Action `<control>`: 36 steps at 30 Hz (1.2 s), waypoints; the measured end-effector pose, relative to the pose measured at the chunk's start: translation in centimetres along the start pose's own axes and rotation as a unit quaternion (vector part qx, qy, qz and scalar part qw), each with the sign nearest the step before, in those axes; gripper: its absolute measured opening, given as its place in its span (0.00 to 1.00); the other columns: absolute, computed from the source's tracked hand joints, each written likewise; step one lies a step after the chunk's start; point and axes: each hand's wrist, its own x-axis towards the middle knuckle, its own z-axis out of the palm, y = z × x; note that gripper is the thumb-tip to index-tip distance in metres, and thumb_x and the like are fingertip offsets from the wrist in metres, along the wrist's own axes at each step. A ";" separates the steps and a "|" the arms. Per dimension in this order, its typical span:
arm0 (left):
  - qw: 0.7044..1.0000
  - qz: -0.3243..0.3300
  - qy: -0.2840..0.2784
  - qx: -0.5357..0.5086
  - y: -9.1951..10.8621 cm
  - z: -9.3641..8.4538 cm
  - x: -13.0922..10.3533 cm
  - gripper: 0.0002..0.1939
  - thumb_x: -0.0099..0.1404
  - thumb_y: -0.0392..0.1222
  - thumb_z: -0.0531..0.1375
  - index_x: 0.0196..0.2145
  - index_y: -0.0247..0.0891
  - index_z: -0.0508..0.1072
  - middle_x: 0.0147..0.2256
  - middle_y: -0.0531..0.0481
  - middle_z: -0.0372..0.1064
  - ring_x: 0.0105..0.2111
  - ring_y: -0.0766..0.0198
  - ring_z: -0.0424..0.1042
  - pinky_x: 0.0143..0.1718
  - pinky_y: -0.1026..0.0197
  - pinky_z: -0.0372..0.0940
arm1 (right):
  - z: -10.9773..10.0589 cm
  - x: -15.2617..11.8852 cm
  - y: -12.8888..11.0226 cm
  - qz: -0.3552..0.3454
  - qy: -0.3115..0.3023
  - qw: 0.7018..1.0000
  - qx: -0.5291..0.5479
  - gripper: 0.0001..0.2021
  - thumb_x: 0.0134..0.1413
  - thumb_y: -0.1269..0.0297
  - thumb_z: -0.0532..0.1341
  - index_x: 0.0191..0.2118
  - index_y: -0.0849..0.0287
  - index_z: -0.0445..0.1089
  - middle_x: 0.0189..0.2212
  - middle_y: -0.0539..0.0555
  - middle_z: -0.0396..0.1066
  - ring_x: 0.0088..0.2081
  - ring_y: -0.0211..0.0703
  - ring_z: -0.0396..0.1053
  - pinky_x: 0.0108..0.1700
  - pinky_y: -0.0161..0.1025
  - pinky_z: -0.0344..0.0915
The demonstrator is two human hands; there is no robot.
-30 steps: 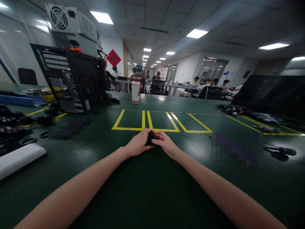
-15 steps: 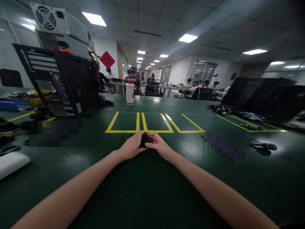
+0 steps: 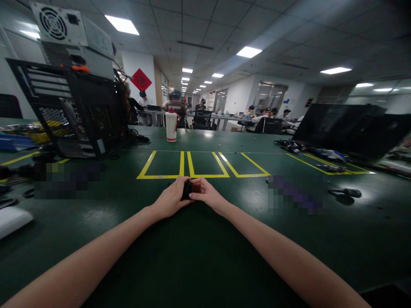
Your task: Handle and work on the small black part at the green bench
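A small black object (image 3: 186, 191) is held between my two hands, just above or on the green table; its kind is too small and too covered to make out. My left hand (image 3: 169, 198) wraps round it from the left, thumb underneath and fingers over the top. From the right, my right hand (image 3: 210, 196) pinches its near side, with the thumb stretched towards it and the fingers curled behind. A dark reddish gap shows between the right thumb and fingers. Both forearms rise from the bottom corners of the view.
Yellow tape outlines (image 3: 183, 164) lie on the green table (image 3: 154, 256) beyond my hands. A white cup (image 3: 171, 127) stands farther back. On the left is a black computer case (image 3: 93, 115) with power supplies (image 3: 69, 32) on top. A screwdriver (image 3: 349, 192) lies right, before a dark panel (image 3: 343, 126).
The view has turned slightly, so the scene sits a little farther left. Both hands stay on the black object, with a wider gap showing between the right thumb and fingers.
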 end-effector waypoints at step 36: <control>1.000 -0.009 -0.005 0.007 -0.1 -0.1 -0.1 0.31 0.54 0.47 0.59 0.50 0.39 0.49 0.48 0.42 0.54 0.46 0.53 0.61 0.44 0.51 0.61 | 0.1 0.0 0.1 -0.001 0.018 1.000 0.009 0.12 0.40 0.66 0.62 0.35 0.56 0.63 0.35 0.49 0.64 0.41 0.38 0.62 0.48 0.42 0.57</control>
